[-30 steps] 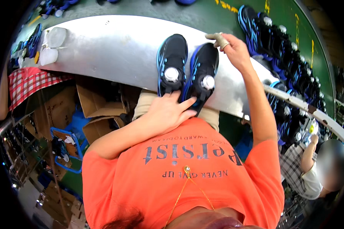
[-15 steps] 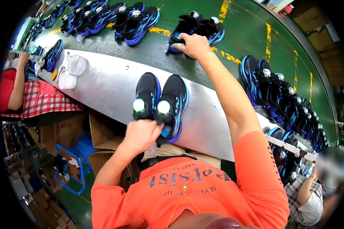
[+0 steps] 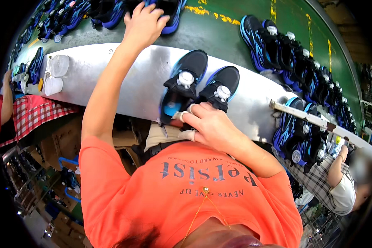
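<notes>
A pair of black sneakers with blue sides sits on the metal table before me: a left sneaker (image 3: 194, 62) and a right sneaker (image 3: 226, 78), toes pointing away. Each carries a white round dial on its tongue. My right hand (image 3: 213, 124), fingers curled and pale covers on some fingertips, grips the heel end of the right sneaker and hides it. Across the table, my left hand (image 3: 146, 25) reaches to the green belt with fingers spread over a sneaker (image 3: 175, 16). Part of that sneaker lies outside the picture.
Rows of similar sneakers (image 3: 256, 41) line the belt (image 3: 219, 37) at right and far left. Clear plastic tubs (image 3: 53, 85) stand on the table (image 3: 87, 66) at left. Co-workers are at both sides, one in a red checked apron (image 3: 39, 115). A pale rail (image 3: 306, 113) crosses at right.
My right hand has come from the belt to the table sneakers; my left has gone from the table to the belt. The table pair stands farther right; whether it is the same pair, I cannot tell.
</notes>
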`<state>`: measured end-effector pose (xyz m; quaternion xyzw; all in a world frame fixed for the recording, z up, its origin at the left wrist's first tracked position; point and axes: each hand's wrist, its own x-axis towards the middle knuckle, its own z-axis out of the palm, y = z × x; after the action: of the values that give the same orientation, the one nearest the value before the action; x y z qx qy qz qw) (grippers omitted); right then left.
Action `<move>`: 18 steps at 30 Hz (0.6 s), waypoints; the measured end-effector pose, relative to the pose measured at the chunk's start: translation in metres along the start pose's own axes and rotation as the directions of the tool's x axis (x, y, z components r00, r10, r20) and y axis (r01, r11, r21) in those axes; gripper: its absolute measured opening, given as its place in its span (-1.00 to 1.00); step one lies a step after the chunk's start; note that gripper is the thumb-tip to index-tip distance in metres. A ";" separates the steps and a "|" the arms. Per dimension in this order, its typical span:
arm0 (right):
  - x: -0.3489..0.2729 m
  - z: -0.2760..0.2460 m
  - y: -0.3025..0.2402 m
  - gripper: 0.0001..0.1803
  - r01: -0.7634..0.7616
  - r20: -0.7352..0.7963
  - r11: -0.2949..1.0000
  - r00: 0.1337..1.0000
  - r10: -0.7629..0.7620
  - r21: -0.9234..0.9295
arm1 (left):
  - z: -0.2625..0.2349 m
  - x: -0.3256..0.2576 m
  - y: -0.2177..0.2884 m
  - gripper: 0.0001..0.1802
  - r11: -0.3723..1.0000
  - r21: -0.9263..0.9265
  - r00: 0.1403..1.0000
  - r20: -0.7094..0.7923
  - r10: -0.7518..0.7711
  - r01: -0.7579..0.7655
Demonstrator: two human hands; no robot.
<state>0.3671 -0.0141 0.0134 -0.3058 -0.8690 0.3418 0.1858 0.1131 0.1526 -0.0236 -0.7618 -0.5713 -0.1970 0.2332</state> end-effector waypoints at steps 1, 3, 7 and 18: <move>-0.006 -0.011 -0.001 -0.76 0.022 0.030 0.996 0.999 -0.025 0.084 | -0.007 0.000 0.004 -0.71 0.964 -0.266 0.995 -0.101 -0.002 -0.025; -0.026 -0.046 0.006 -0.79 0.057 0.063 0.965 0.995 -0.076 0.255 | -0.088 -0.021 0.052 -0.90 0.799 -0.597 0.986 -0.079 -0.150 0.074; -0.044 -0.099 0.050 -0.53 -0.202 0.020 0.945 0.979 0.204 0.256 | -0.170 -0.102 0.118 -0.85 0.454 -0.759 0.848 0.530 0.015 0.467; -0.012 -0.048 0.093 -0.35 0.056 0.094 0.998 0.994 -0.057 0.013 | -0.100 -0.124 0.171 -0.88 0.733 -0.476 0.855 0.433 -0.286 0.486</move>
<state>0.4398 0.0551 -0.0204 -0.2634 -0.8833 0.3552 0.1557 0.2414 -0.0429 -0.0348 -0.6798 -0.6641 -0.2723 -0.1508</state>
